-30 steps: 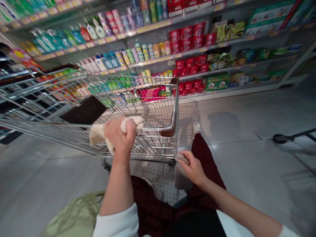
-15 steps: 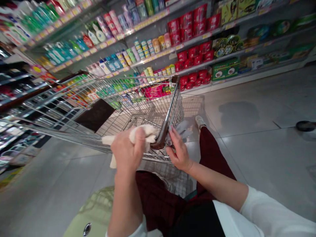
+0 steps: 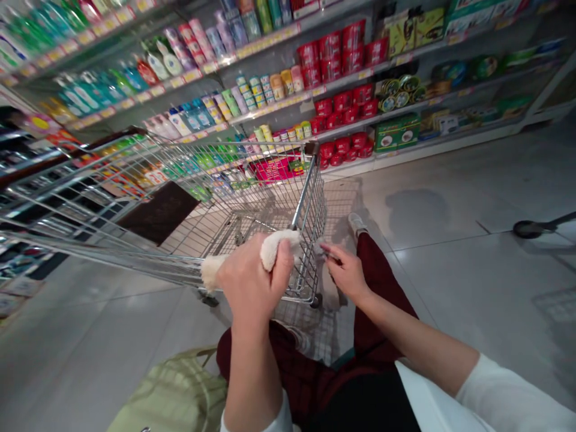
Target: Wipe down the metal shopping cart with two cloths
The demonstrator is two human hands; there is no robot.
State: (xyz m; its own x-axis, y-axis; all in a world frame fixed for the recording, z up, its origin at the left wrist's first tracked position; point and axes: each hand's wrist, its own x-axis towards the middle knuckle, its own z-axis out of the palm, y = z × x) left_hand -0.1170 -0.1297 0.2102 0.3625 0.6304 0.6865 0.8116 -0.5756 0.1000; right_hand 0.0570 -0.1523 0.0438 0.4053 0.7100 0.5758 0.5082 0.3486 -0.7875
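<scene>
My left hand is closed around a cream cloth, bunched over the near corner of a metal shopping cart. Under the cloth, the brown corner piece is mostly hidden. Just right of the cart's wire side, my right hand has its fingers pinched together. A thin greyish, see-through thing hangs below these fingers, too blurred to name. The cart basket holds nothing that I can make out; a dark brown panel sits on its left part.
Shelves with bottles, jars and red tubs run behind the cart. A light green bag lies at lower left beside my legs. A black caster wheel stands on the tiled floor at right.
My left hand has moved right with the cloth, now covering the cart's brown corner. My right hand has shifted slightly right and down; its fingers went from spread to pinched.
</scene>
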